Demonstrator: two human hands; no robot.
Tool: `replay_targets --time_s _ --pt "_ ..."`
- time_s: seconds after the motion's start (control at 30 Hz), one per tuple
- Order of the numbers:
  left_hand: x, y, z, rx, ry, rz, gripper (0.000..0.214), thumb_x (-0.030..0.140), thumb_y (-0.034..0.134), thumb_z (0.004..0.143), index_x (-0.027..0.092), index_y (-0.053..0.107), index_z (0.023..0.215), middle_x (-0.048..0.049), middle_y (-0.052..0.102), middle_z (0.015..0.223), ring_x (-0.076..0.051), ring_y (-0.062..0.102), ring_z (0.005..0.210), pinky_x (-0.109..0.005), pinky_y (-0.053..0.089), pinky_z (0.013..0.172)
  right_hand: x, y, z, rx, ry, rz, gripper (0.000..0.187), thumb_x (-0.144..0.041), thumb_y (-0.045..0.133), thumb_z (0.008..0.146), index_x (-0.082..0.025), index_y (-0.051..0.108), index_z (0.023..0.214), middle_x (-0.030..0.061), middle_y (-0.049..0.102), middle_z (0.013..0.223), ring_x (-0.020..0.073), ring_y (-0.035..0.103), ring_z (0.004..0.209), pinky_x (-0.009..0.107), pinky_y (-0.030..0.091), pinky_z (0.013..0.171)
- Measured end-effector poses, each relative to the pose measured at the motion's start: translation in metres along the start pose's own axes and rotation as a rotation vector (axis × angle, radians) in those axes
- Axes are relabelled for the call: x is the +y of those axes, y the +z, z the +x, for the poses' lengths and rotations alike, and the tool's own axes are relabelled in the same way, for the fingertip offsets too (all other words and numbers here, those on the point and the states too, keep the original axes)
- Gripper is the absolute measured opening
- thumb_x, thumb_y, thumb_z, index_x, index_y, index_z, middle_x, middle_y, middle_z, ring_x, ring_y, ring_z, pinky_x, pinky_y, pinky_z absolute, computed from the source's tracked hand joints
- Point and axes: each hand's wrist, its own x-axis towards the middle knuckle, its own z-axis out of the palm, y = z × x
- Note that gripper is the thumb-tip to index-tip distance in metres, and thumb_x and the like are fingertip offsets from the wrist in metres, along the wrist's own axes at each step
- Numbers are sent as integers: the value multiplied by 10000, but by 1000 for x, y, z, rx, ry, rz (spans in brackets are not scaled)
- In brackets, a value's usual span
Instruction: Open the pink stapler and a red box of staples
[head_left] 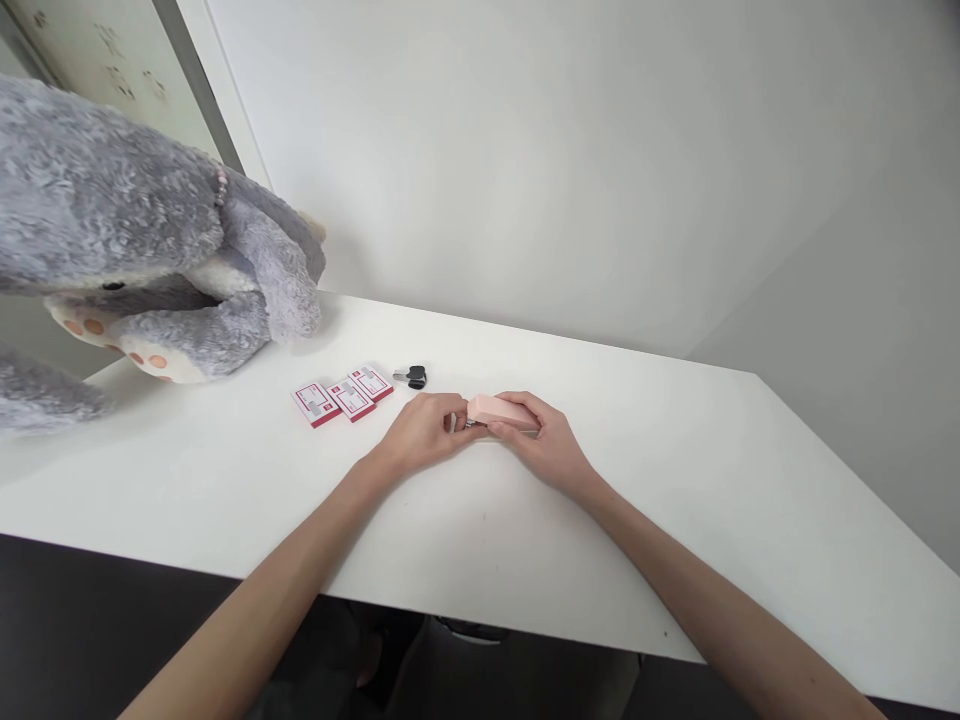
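A pale pink stapler point(501, 409) is held just above the white table between my two hands. My right hand point(551, 445) wraps round its body, thumb on the near side and fingers over the far side. At the stapler's left end, my left hand point(426, 430) is closed, with thumb and fingers pinching at a small metal part there. The fingers partly hide that metal part. Beyond my left hand lies a black staple remover point(411, 377) with metal jaws. Three small red-and-white staple boxes point(351, 398) lie flat to its left, close together.
A large grey plush toy point(225, 270) sits at the table's left end, with a beaded string on it. The white table point(637, 520) runs along a pale wall point(570, 170) behind. Its near edge crosses below my forearms, over a dark floor.
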Motion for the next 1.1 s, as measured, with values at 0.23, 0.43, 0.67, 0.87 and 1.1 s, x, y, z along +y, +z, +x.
replay_targets --time_s 0.23,0.43,0.67,0.87,1.1 --pt "-1 2 -1 -13 -23 26 569 609 709 862 195 417 603 52 465 552 -97 353 514 -270 248 532 4 -3 2 -49 43 75 378 -516 741 893 -275 700 1180 38 721 1201 247 667 1046 391 557 904" --pt "0 3 -3 -30 -1 46 462 553 712 882 188 574 634 53 464 546 -97 375 509 -269 242 535 2 -2 1 -44 66 166 395 -529 759 886 -282 691 1187 42 712 1182 247 670 1043 387 562 897" --pt "0 6 -5 -27 47 109 324 568 736 878 251 800 884 61 506 539 -106 423 499 -265 269 553 -1 -3 0 -76 88 350 386 -508 745 918 -299 650 1229 49 706 1232 228 671 1080 382 551 937" --pt "-10 12 -5 78 137 221 422 674 725 858 259 797 879 45 600 573 -112 503 516 -263 267 567 4 -2 1 -87 85 469 410 -529 763 904 -321 652 1240 61 695 1273 232 647 1082 402 552 908" --pt "0 9 -9 52 236 245 420 622 603 960 220 701 1029 68 573 599 -100 482 476 -257 251 522 2 -1 0 -115 81 488 394 -523 769 907 -319 669 1228 56 691 1252 232 639 1114 404 540 948"
